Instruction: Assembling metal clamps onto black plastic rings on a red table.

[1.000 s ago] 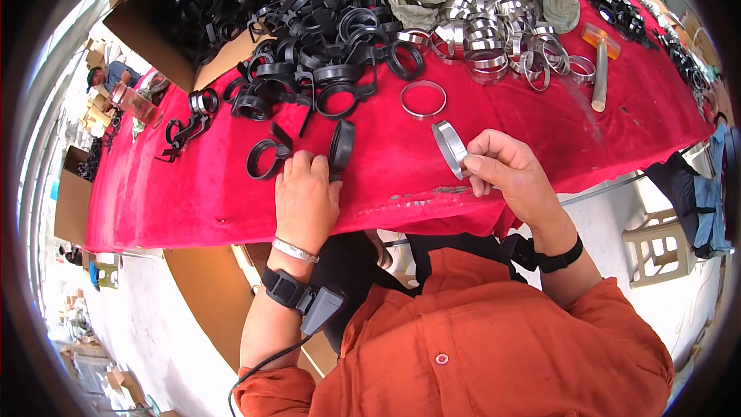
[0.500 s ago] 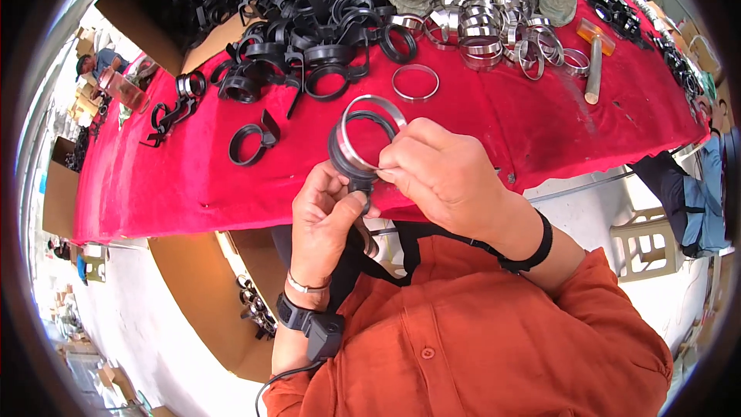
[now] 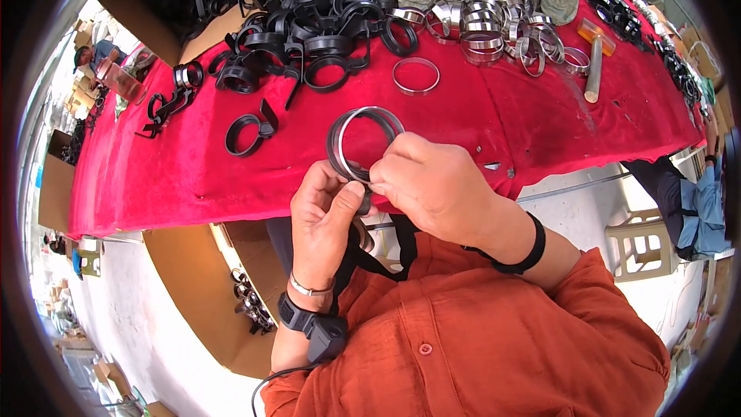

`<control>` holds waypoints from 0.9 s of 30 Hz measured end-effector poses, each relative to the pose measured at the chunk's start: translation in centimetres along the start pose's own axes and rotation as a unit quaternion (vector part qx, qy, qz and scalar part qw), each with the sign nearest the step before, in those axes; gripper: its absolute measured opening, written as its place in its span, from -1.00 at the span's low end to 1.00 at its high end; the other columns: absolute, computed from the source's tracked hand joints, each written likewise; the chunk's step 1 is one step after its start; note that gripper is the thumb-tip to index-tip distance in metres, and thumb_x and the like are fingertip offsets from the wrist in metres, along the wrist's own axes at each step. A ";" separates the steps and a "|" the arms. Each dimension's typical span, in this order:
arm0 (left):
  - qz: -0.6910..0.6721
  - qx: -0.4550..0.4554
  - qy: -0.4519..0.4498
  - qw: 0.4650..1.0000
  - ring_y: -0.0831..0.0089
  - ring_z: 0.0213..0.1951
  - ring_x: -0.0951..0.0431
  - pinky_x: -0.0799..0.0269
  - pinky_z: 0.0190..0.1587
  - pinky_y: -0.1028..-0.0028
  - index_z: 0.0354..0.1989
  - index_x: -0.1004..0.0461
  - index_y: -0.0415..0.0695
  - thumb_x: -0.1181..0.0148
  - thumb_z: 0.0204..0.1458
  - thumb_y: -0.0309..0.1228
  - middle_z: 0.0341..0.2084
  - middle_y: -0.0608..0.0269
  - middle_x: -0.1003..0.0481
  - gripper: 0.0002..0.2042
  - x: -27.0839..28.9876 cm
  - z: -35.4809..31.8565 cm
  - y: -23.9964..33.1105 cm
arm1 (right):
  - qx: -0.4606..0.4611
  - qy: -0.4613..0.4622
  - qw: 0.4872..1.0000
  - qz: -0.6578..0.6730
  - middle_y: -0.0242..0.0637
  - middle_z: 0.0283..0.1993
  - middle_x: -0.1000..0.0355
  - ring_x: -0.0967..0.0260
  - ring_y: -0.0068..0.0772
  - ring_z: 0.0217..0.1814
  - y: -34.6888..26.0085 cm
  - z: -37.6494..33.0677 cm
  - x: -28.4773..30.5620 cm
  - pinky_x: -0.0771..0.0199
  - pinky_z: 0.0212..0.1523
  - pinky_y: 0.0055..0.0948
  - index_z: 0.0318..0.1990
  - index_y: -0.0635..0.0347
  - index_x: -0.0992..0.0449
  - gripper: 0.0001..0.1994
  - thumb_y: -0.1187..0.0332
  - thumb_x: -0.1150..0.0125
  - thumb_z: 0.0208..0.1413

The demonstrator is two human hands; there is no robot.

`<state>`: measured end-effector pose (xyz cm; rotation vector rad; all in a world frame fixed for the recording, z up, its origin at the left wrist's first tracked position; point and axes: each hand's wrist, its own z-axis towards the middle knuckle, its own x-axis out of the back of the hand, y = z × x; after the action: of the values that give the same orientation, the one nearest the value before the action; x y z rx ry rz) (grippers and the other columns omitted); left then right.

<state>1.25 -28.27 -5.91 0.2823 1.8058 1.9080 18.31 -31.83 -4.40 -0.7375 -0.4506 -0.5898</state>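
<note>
Closed round the lower stem of a black plastic ring (image 3: 334, 141), my left hand (image 3: 323, 212) keeps it raised above the near edge of the red cloth. My right hand (image 3: 434, 179) pinches a thin silver metal ring (image 3: 345, 125) at its lower right. The metal ring overlaps the face of the black one; I cannot tell whether it is seated in it. Beyond them another silver ring (image 3: 416, 76) lies flat on the cloth. A single black ring with a stem (image 3: 245, 136) lies to the left.
A heap of black rings (image 3: 324, 31) and a pile of silver rings (image 3: 482, 23) cover the table's far side. A mallet (image 3: 594, 69) lies at right. Cardboard boxes (image 3: 185, 286) stand below the left edge. A person (image 3: 100, 54) is at far left, another person (image 3: 698, 208) at right.
The silver ring has come down and left, closer against the black ring. My right hand has shifted slightly down and left with it; my left hand grips the black ring as before.
</note>
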 end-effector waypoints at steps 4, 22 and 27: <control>0.018 -0.046 0.012 0.999 0.66 -0.47 -0.40 -0.36 -0.40 0.64 -0.24 -0.33 -0.24 -0.06 0.10 -0.46 -0.41 0.32 -0.42 -0.87 -0.6 -0.1 -0.1 | -0.004 -0.027 1.000 -0.010 -0.30 -0.48 -0.22 -0.33 -0.22 -0.52 -0.1 -0.2 -0.2 -0.33 -0.57 -0.33 -0.47 0.14 -0.34 -0.91 0.47 -0.14 -0.12; 0.024 -0.022 0.110 0.993 0.58 -0.78 -0.27 -0.23 -0.72 0.58 -0.45 -0.34 -0.21 0.17 0.19 -0.26 -0.81 0.28 -0.29 -0.71 -2.0 -0.3 0.5 | -0.112 0.093 0.985 0.098 -0.36 -0.39 -0.36 -0.27 -0.68 -0.54 0.9 0.7 1.5 -0.24 -0.54 -0.66 -0.20 0.24 -0.44 -0.85 0.40 -0.09 0.10; 0.049 -0.016 0.118 0.992 0.58 -0.78 -0.22 -0.08 -0.74 0.63 -0.53 -0.31 -0.23 0.27 0.19 -0.09 -0.72 0.22 -0.33 -0.55 -2.4 -0.9 0.7 | -0.312 -0.041 0.849 0.425 -0.42 -0.47 -0.35 -0.23 -0.73 -0.62 1.0 0.1 0.8 -0.21 -0.63 -0.73 -0.11 0.30 -0.36 -0.75 0.30 0.09 0.22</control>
<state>2.74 -30.22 -4.90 0.1393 1.9406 2.1123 19.56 -31.49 -4.36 -1.4770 0.0421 0.1677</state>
